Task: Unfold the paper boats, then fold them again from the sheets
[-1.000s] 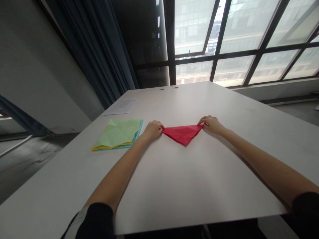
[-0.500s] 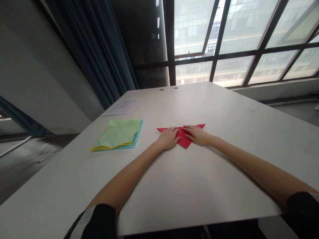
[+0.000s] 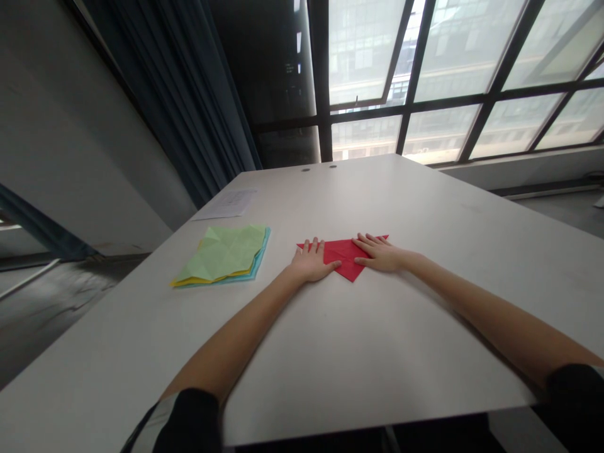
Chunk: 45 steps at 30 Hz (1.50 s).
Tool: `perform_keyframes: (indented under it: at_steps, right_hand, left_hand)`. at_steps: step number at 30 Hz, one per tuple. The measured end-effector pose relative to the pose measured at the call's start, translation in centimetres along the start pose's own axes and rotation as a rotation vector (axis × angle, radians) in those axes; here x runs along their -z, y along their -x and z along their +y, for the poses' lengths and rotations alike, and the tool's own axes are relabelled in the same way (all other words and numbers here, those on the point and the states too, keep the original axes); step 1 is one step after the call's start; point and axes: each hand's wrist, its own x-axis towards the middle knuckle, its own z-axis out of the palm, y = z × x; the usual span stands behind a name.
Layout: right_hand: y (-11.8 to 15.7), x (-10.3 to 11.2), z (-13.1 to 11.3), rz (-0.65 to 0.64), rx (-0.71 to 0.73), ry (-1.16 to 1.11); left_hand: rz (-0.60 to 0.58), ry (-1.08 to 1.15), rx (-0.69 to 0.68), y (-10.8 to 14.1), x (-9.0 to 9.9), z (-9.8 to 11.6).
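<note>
A folded red paper [image 3: 345,253], roughly a triangle with its point toward me, lies flat on the white table [image 3: 368,352]. My left hand [image 3: 311,260] rests on its left part, fingers spread, thumb reaching toward the middle. Over the right part lies my right hand [image 3: 378,253], also with fingers spread and the thumb on the paper. Both hands press flat and grip nothing. Parts of the paper's left and right sides are hidden under the fingers.
To the left lies a stack of creased sheets, light green [image 3: 226,251] on top, with yellow and blue below. A white printed sheet [image 3: 229,204] is behind it. Two small dark round fittings sit near the far table edge, before the windows.
My hands have moved apart, the left one to the left and the right one slightly to the right. Their fingers have spread, and more of the red paper's middle shows.
</note>
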Motion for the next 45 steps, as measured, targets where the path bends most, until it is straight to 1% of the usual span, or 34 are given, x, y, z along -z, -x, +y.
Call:
perform_keyframes:
  at_steps: [3, 6, 9, 11, 16, 19, 22, 28, 35, 40, 45]
  right_hand:
    - [0.2, 0.4, 0.7, -0.051, -0.053, -0.013]
    - [0.5, 1.0, 1.2, -0.099, -0.079, -0.015]
    - [0.8, 1.6, 1.6, -0.124, -0.059, -0.005]
    - [0.8, 2.0, 1.8, -0.096, -0.017, -0.009]
    - [0.4, 2.7, 2.0, 0.078, 0.146, -0.052]
    - [0.1, 3.1, 2.0, 0.128, 0.216, -0.102]
    - [0.1, 3.3, 2.1, 0.127, 0.251, -0.166]
    - [0.2, 3.4, 2.0, 0.045, 0.284, -0.253]
    - [0.2, 3.7, 1.6, 0.052, 0.287, -0.241]
    - [0.5, 4.3, 0.9, 0.062, 0.352, -0.272]
    - [0.7, 4.3, 0.3, 0.115, 0.274, -0.329]
  left_hand:
    - [-0.038, -0.004, 0.063, -0.2, 0.1, -1.3]
    - [-0.053, -0.002, 0.044, -0.5, -0.1, -2.5]
    - [-0.062, 0.005, 0.026, -0.5, -0.2, -3.1]
    - [-0.070, 0.006, 0.019, -0.5, -0.2, -3.2]
    - [-0.077, 0.004, 0.009, -0.5, -0.1, -3.2]
    - [-0.078, 0.000, 0.009, -0.6, -0.1, -3.2]
    - [-0.073, 0.005, 0.012, -0.5, -0.1, -3.2]
    - [-0.095, 0.021, -0.008, -0.3, 0.1, -3.3]
    - [-0.109, 0.014, -0.008, -0.2, 0.2, -3.5]
    - [-0.122, 0.038, -0.016, -0.4, 0.1, -3.7]
    - [-0.160, 0.139, -0.044, -0.5, 0.9, -4.3]
